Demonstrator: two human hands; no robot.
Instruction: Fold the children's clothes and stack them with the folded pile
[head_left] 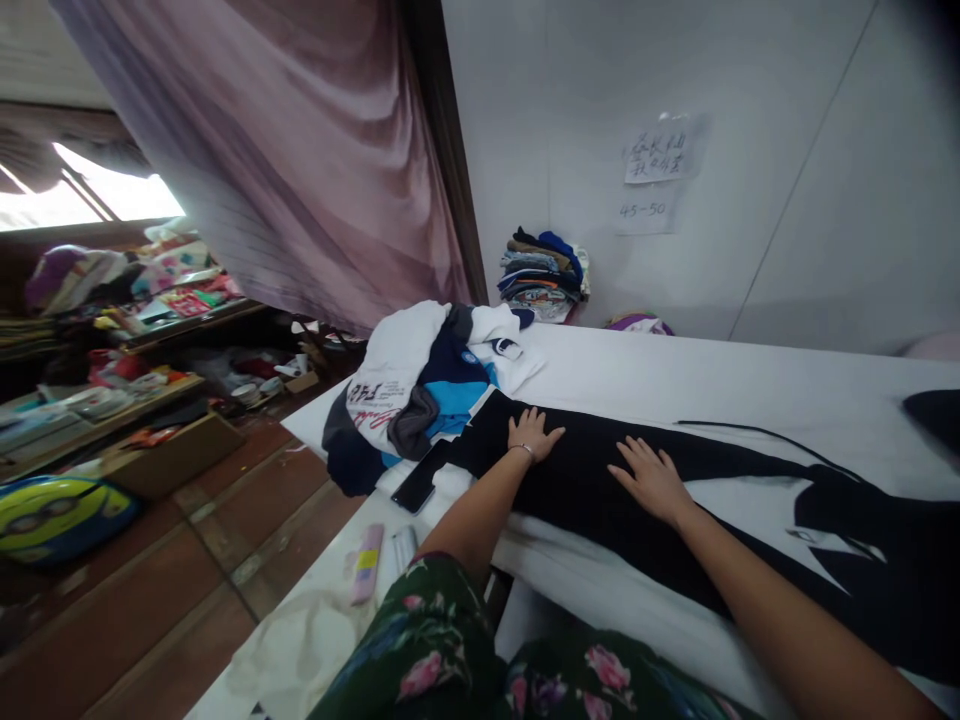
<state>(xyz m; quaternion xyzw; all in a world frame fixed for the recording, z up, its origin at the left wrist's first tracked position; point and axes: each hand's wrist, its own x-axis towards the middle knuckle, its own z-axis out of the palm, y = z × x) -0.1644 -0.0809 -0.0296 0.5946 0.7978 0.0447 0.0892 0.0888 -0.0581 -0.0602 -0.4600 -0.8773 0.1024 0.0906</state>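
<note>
A pair of black trousers (pixel 570 480) lies spread across the white-covered table (pixel 600 365), its legs stretching to the right. My left hand (pixel 534 437) rests flat near the trousers' left end, fingers spread, a bracelet at the wrist. Farther right, my right hand (pixel 651 478) also lies palm down on the black cloth with its fingers apart. Neither hand grips anything. A thin black cord (pixel 765 431) runs along the far side of the trousers. Just left of the trousers is a dark phone (pixel 417 488).
A heap of clothes (pixel 397 370) covers the table's left end. Beyond it, a folded clothes stack (pixel 544 272) stands by the wall. A pink pack (pixel 367 565) lies near the front edge. A pink curtain (pixel 322 150) hangs at left, above cluttered shelves (pixel 172 340).
</note>
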